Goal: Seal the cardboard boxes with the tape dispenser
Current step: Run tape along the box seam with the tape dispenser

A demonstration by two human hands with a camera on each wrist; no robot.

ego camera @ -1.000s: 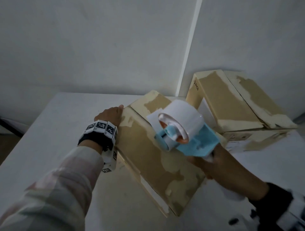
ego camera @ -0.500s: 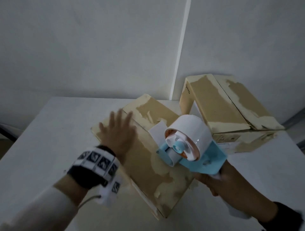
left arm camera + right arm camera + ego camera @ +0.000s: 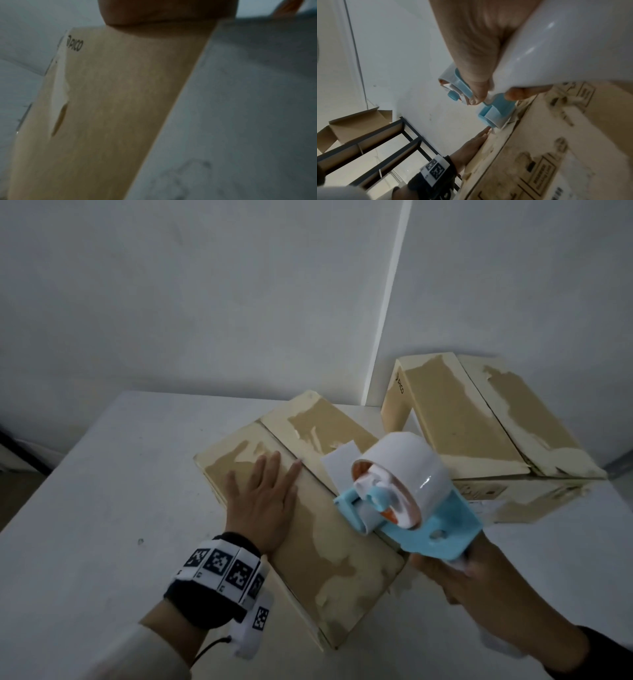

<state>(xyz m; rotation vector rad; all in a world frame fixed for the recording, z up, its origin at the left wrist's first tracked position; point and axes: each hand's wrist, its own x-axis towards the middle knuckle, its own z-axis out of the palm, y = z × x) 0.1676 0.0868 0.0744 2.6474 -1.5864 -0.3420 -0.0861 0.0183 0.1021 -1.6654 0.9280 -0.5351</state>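
A brown cardboard box (image 3: 329,563) with torn white patches lies closed on the white table (image 3: 89,535), its flap seam running diagonally. My left hand (image 3: 263,498) lies flat on the left flap, fingers straight and spread. My right hand (image 3: 469,573) grips the white handle of a blue tape dispenser (image 3: 411,511) carrying a white tape roll (image 3: 407,463). The dispenser's front end sits over the seam near the box's right side, with a loose tape end (image 3: 337,465) sticking out. In the right wrist view my fingers (image 3: 476,65) wrap the handle (image 3: 556,47); the box (image 3: 109,108) fills the left wrist view.
A second cardboard box (image 3: 479,426), its flaps shut, stands at the back right against the wall corner. A dark metal shelf frame (image 3: 373,140) with an open carton (image 3: 354,125) stands off the table's left side. The table's front edge is near my arms.
My left hand moved from the box's left edge up onto the top flap and now presses flat. The dispenser came down closer to the seam.
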